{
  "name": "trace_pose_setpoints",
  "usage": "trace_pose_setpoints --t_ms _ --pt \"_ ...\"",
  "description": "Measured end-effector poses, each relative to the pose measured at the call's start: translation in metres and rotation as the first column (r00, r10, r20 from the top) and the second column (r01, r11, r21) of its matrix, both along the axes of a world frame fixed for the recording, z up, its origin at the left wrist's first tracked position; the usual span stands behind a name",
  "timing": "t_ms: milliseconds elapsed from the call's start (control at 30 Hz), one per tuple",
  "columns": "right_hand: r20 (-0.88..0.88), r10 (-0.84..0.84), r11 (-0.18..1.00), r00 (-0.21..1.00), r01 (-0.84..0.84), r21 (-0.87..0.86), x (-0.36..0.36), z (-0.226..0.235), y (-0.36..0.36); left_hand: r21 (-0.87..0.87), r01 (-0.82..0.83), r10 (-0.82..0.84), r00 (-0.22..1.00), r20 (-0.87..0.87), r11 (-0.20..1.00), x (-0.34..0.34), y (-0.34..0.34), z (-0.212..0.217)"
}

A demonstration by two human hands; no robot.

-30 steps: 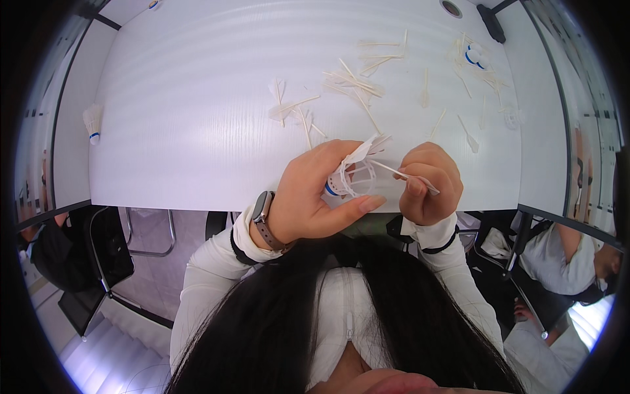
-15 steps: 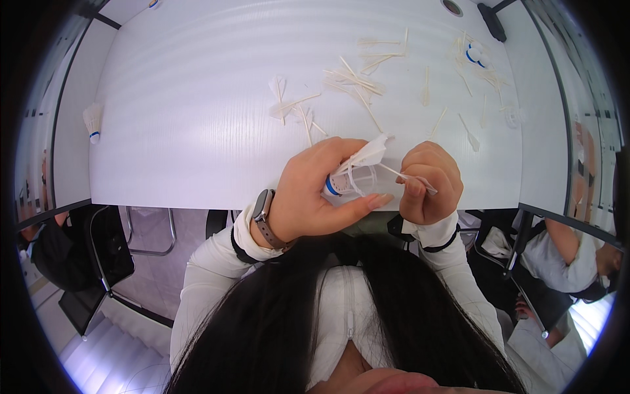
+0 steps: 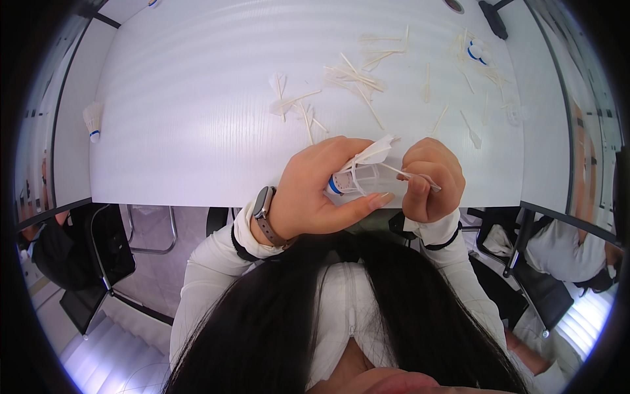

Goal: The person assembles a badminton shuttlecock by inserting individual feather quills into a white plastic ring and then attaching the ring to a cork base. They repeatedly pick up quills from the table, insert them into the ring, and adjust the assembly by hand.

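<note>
Near the table's front edge, my left hand (image 3: pixel 315 187) is wrapped round a partly stripped shuttlecock (image 3: pixel 344 180). Its white cork end with a blue band faces left, and a clear ring frame and a few white feathers point right. My right hand (image 3: pixel 432 180) pinches a single feather (image 3: pixel 420 178) between thumb and fingers. That feather's thin shaft reaches left to the shuttlecock's open frame; whether it is still attached there I cannot tell.
Loose feathers (image 3: pixel 357 79) lie scattered beyond my hands. White cork heads with blue bands (image 3: pixel 479 51) sit among feathers at the far right, above a clear plastic frame (image 3: pixel 514 115). A whole shuttlecock (image 3: pixel 93 121) lies by the left partition (image 3: pixel 72 131). People sit beyond the right partition.
Both hands have shifted very slightly to the right, with the shuttlecock and the feather still in their grip. A person at the lower right has moved.
</note>
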State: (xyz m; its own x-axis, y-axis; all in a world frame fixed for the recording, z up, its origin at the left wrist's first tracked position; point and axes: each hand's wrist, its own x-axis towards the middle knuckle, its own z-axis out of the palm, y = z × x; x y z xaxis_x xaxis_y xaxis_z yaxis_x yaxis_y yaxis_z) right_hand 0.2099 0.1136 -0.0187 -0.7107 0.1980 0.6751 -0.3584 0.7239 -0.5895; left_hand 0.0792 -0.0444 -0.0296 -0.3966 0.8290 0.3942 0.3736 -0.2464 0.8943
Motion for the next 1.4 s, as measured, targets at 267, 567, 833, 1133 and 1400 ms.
trace_pose_setpoints --t_ms 267,567,833,1133,1400 --pt "0.137 0.061 0.959 0.989 -0.02 -0.281 0.0036 0.0031 -0.0002 0.01 0.056 -0.056 0.998 0.035 0.998 -0.002 -0.0037 0.0021" --pt "0.116 0.141 0.958 0.983 -0.106 -0.267 0.0033 -0.0024 0.0014 -0.011 0.085 -0.084 0.993 0.083 0.996 -0.0051 -0.0078 -0.0018" --pt "0.048 0.122 0.974 0.991 -0.11 -0.197 0.0022 -0.0055 0.0017 -0.01 0.105 -0.103 0.99 0.099 0.994 -0.0057 -0.0067 -0.0019" --pt "0.099 0.123 0.99 0.987 -0.116 -0.078 -0.0013 0.0021 0.0035 0.009 0.123 -0.122 0.992 -0.034 0.992 -0.0093 -0.0057 -0.0002" --pt "-0.027 0.031 0.976 0.999 -0.036 -0.214 0.0026 -0.0021 0.0008 0.029 0.121 -0.119 0.991 -0.052 0.992 -0.0087 -0.004 -0.003"
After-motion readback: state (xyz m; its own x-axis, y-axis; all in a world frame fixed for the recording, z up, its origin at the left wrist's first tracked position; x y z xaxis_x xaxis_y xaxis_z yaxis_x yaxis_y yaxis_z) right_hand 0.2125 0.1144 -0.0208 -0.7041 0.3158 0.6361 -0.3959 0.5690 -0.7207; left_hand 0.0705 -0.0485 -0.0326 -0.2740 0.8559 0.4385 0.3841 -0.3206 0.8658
